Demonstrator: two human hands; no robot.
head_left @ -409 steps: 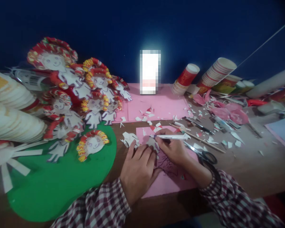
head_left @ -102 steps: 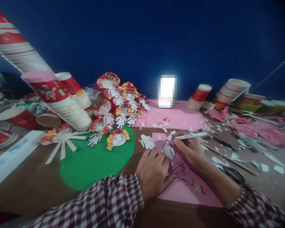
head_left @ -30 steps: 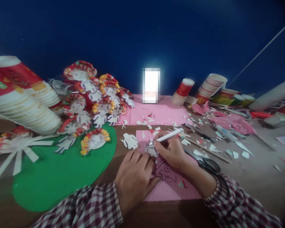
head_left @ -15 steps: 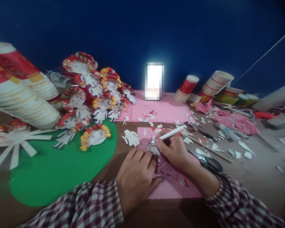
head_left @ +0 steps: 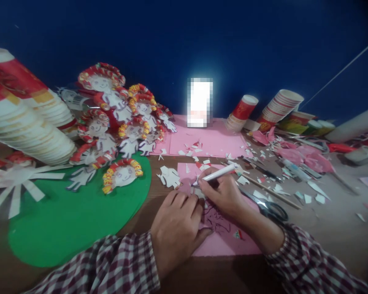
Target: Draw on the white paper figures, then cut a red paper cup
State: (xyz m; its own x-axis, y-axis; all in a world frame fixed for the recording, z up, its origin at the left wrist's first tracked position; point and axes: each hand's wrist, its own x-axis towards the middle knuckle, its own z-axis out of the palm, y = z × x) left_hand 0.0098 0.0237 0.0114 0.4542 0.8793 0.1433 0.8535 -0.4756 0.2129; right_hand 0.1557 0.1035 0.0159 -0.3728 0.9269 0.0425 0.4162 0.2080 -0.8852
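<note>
My right hand [head_left: 223, 192] is closed around a white marker pen [head_left: 218, 173], its tip pointing down and left at a small pale paper cutout [head_left: 198, 192]. My left hand [head_left: 178, 222] presses that cutout down with bent fingers, the thumb apart on the pink sheet [head_left: 230, 247]. Part of the cutout is hidden under my fingers. Dark line drawings [head_left: 216, 220] mark the pink sheet between my hands. Just beyond my left hand lies a white paper doll body [head_left: 169, 177].
Paper dolls [head_left: 130, 141] with red and yellow hair cluster at left, by a green sheet [head_left: 79, 228] and stacked paper cups [head_left: 27, 122]. At right are scissors [head_left: 271, 210], a wooden stick [head_left: 271, 192], scraps and cup stacks [head_left: 282, 108]. A blurred-out bright screen [head_left: 200, 102] stands at the back.
The marker has shifted slightly left and down with my right hand. My left hand stays in place. The view has tilted a little.
</note>
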